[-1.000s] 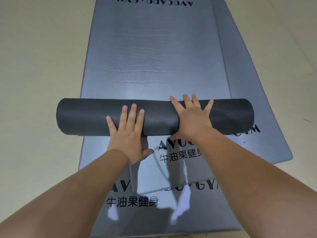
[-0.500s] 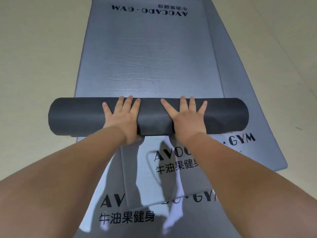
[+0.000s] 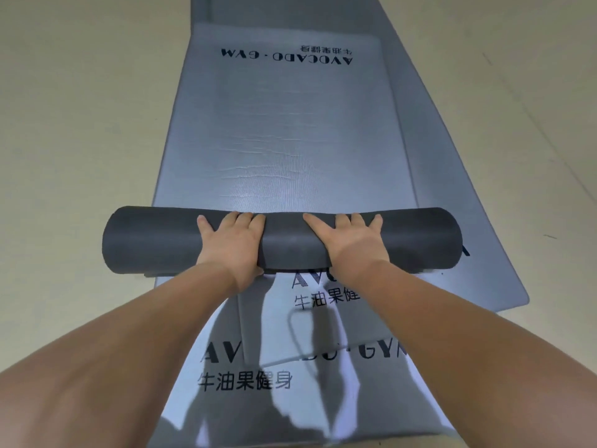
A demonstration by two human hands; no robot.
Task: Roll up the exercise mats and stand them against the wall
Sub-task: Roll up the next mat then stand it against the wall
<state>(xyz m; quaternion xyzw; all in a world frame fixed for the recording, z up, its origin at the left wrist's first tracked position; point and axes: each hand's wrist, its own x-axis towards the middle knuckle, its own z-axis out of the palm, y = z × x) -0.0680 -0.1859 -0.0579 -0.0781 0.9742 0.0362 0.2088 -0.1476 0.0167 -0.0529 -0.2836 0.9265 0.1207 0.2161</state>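
dark matte roll [image 3: 284, 244] lies crosswise at centre, a smooth cylinder. its unrolled mat [image 3: 284, 130], grey, finely ribbed and creased, runs flat to 12 o'clock. lower mats [image 3: 468, 221] fan out toward 3; bare floor [image 3: 80, 124] at 9. left hand [image 3: 231, 244] and right hand [image 3: 350, 240] press palm-down on the roll, fingers extended, clasping nothing.

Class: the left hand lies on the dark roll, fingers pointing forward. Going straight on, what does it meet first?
Past the roll, the left hand would probably meet the flat, unrolled grey mat; nothing else shows there.
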